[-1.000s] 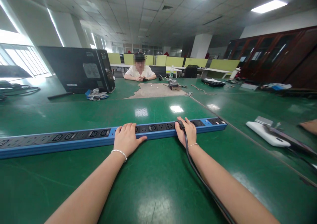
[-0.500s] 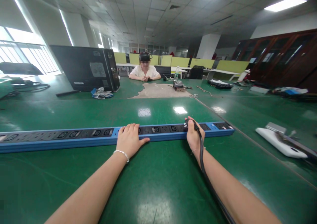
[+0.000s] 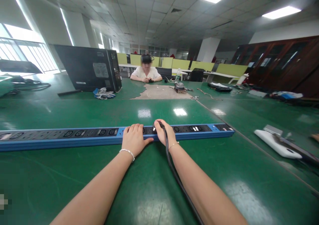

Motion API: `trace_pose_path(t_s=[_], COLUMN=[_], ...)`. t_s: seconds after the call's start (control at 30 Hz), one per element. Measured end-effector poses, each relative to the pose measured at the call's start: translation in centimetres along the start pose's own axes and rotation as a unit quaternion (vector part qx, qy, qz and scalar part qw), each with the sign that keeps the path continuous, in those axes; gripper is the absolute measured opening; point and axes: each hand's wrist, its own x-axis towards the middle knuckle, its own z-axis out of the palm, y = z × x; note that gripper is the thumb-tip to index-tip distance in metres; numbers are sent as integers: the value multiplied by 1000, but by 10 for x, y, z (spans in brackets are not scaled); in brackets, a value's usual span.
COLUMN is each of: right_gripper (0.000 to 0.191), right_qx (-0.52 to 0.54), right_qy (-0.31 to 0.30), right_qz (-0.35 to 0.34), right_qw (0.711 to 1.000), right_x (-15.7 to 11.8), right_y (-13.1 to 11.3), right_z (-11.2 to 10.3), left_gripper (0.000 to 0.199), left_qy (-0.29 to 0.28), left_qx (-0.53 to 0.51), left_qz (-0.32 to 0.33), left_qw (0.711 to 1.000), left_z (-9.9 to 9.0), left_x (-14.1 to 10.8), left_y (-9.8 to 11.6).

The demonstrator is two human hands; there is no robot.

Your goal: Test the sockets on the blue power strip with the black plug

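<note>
A long blue power strip with black sockets lies across the green table, running out of view at the left. My left hand rests over its middle, thumb spread to the right and fingers over the far edge. Just right of it, my right hand is closed around the black plug of a thick black cable, above the strip's sockets. The plug's metal prongs point left. From the plug the cable runs down along my right forearm and leaves at the bottom edge.
A black computer case and gloves stand at the back left. A person sits across the table. Near the back middle are a bottle and a round device. A white device lies at the right.
My right hand has moved left along the strip with the plug, from near its right end to beside my left hand. My left hand stays on the strip.
</note>
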Motion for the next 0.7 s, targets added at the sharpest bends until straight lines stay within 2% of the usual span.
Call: trace_pose_path(t_s=[0.1,0.33,0.47,0.7], right_gripper=[31,34,37,38], right_qx=[-65,-161,-203,-209], right_qy=[-8,-22,9,45], right_qz=[4,-38,-39,-17], right_qw=[998,986,978,977], right_x=[3,-3,-7,-12], right_y=[-12,-24,-29,-32], right_z=[7,14,21,30], left_gripper=[61,52,45,38], left_qy=[7,21,24,19], left_qx=[-8,-20,-24,-35], left_qz=[4,0,2,-9], left_qw=[1000,1000,999,999], left_z=[0,2,1,0], left_x=[0,0,0,0], left_y=[0,1,1,2])
